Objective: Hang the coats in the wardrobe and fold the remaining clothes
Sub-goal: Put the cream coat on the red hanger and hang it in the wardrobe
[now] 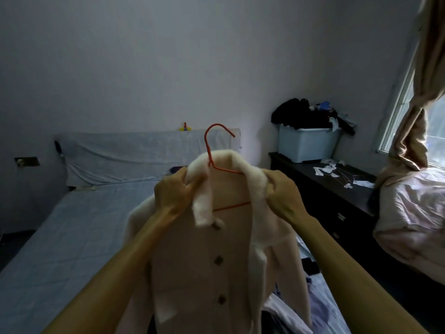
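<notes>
Head view: a person holds a cream coat (207,256) up over the bed (72,237), left hand (172,191) and right hand (283,194) each clenched on a shoulder at the collar. The red hanger (218,150) sits inside, hook rising between the fists; the coat hangs straight down below both hands.

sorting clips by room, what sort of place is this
Most likely a bedroom: a bed with a blue sheet, a dark dresser carrying a bin heaped with clothes, and a curtain at the window. The left hand and right hand grip a coat on a hanger.
</notes>
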Action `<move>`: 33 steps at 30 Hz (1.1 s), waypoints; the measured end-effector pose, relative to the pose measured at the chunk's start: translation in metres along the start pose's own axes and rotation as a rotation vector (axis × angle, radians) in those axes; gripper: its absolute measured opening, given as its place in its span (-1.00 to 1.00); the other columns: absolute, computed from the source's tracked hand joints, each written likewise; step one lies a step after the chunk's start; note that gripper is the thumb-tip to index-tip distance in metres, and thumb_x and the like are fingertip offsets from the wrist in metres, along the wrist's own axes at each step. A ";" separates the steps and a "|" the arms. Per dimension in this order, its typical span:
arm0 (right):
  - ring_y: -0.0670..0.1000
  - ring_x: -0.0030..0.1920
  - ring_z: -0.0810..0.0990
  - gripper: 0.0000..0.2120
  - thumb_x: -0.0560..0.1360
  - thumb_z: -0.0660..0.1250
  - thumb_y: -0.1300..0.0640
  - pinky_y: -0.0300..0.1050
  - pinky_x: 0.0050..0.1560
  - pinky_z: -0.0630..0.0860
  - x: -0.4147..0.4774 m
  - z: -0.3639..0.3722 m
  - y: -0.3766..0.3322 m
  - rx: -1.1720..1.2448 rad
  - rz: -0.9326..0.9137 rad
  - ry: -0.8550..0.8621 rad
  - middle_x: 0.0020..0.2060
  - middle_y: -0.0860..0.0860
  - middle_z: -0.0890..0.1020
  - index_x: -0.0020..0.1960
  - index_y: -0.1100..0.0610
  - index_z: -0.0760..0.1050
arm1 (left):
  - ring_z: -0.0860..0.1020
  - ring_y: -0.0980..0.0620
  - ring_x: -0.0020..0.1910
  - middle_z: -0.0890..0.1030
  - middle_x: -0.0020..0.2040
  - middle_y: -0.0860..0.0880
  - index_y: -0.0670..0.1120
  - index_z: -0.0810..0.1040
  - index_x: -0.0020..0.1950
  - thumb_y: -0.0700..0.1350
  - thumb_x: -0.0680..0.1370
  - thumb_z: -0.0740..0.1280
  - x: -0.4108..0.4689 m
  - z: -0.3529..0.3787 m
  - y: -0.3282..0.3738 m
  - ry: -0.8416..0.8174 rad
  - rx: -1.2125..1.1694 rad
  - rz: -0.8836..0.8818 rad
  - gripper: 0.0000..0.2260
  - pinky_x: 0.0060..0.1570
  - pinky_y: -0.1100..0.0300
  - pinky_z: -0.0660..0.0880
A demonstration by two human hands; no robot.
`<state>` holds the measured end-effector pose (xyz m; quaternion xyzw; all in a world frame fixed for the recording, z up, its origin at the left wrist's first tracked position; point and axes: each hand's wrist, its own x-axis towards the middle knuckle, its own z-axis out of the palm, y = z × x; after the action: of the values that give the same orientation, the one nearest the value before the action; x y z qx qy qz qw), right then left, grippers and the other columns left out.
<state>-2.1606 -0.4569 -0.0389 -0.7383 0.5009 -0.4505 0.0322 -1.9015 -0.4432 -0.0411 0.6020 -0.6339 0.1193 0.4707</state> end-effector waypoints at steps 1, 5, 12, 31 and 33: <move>-0.05 -0.08 0.50 -0.67 0.53 0.12 0.25 -0.44 -0.16 0.29 -0.003 0.001 -0.001 0.000 0.005 0.028 -0.02 0.00 0.57 0.22 0.10 0.51 | 0.44 -0.02 -0.40 0.60 -0.33 -0.12 -0.08 0.56 -0.14 0.33 0.45 0.17 -0.002 -0.002 0.003 0.013 0.003 0.000 -0.52 -0.32 0.18 0.27; -0.07 0.01 0.50 -0.63 0.48 0.10 0.17 -0.33 -0.02 0.34 -0.016 -0.008 -0.006 -0.026 0.008 0.159 0.09 0.04 0.59 0.23 0.12 0.51 | 0.51 -0.13 -0.37 0.62 -0.30 -0.16 -0.11 0.56 -0.16 0.29 0.45 0.25 -0.011 -0.015 0.019 0.043 0.008 0.018 -0.55 -0.29 0.18 0.24; 0.02 0.02 0.54 -0.69 0.53 0.15 0.10 -0.17 0.02 0.42 -0.060 -0.049 -0.020 -0.143 0.006 0.221 0.07 0.07 0.61 0.20 0.15 0.51 | 0.54 -0.09 -0.39 0.60 -0.32 -0.05 -0.03 0.52 -0.11 0.39 0.49 0.05 -0.034 0.006 0.043 -0.040 -0.050 0.125 -0.47 -0.34 0.08 0.49; -0.03 0.00 0.50 -0.78 0.57 0.19 0.15 -0.23 0.01 0.39 -0.221 -0.248 0.049 -0.336 0.103 0.464 0.01 0.07 0.59 0.16 0.14 0.50 | 0.56 -0.07 -0.41 0.61 -0.31 -0.07 -0.11 0.53 -0.17 0.25 0.56 0.07 -0.155 0.039 0.279 -0.058 -0.273 0.427 -0.52 -0.44 0.16 0.45; 0.00 0.03 0.52 -0.77 0.57 0.19 0.16 -0.17 0.02 0.43 -0.243 -0.282 0.065 -0.368 0.130 0.475 0.03 0.07 0.58 0.19 0.13 0.50 | 0.57 -0.06 -0.37 0.62 -0.27 -0.07 -0.11 0.53 -0.14 0.31 0.56 -0.01 -0.174 0.045 0.317 -0.106 -0.309 0.428 -0.45 -0.41 0.08 0.51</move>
<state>-2.4258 -0.1881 -0.0582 -0.5722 0.6139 -0.5091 -0.1912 -2.2289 -0.2839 -0.0625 0.3808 -0.7811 0.0862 0.4873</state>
